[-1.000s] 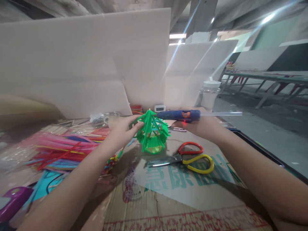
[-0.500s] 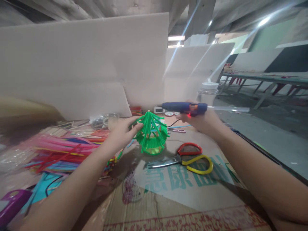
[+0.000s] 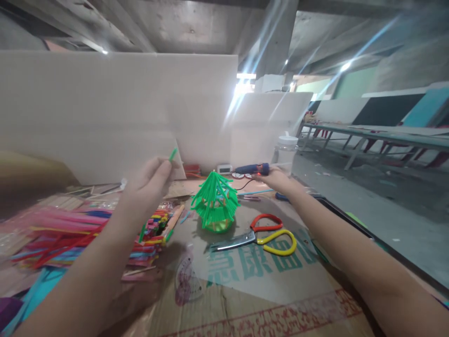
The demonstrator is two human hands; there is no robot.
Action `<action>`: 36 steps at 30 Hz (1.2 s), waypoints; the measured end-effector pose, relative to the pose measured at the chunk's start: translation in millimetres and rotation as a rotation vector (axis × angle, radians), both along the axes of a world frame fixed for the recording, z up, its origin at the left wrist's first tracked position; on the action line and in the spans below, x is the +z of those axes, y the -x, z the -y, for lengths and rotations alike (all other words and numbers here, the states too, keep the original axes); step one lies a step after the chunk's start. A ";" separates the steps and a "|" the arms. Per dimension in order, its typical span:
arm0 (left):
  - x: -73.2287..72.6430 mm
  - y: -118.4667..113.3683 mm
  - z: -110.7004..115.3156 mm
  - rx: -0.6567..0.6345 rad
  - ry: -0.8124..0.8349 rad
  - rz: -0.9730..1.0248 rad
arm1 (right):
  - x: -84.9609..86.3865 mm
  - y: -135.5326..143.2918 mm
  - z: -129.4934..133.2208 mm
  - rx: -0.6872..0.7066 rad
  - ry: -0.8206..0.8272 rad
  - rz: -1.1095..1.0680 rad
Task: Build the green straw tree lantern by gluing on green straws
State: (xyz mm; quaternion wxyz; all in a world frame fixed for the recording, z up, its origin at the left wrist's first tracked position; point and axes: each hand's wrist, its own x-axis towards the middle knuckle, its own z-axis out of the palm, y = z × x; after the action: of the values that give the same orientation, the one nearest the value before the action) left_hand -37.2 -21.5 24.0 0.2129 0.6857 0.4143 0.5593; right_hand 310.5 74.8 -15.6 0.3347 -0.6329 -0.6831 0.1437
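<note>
Left hand pinches a short green straw piece; right hand grips a blue glue gun behind the green straw tree.

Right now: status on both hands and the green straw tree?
Left hand raised, pinching short green straw piece. Right hand holds blue glue gun behind green straw tree. Tree stands untouched; scissors beside it.

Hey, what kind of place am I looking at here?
Probably a craft workbench in a bare concrete workshop: piled coloured straws, scissors, a green straw model on cardboard, and a glue gun in the right hand.
</note>
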 end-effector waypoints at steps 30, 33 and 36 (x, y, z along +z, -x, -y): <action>10.7 -40.7 30.6 -0.079 0.138 0.009 | 35.3 41.4 92.4 0.250 -0.272 -0.120; 9.3 -51.3 33.3 -0.141 0.159 -0.018 | 33.7 74.9 129.4 0.531 -0.160 -0.235; 7.3 -57.8 35.0 -0.179 0.150 -0.031 | 26.1 95.1 143.5 0.566 -0.124 -0.287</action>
State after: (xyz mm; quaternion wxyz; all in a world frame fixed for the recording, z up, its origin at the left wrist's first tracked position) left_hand 20.6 -56.5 31.2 0.3060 0.7107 0.3955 0.4947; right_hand 215.4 -68.6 10.5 0.4124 -0.3696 -0.7853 0.2769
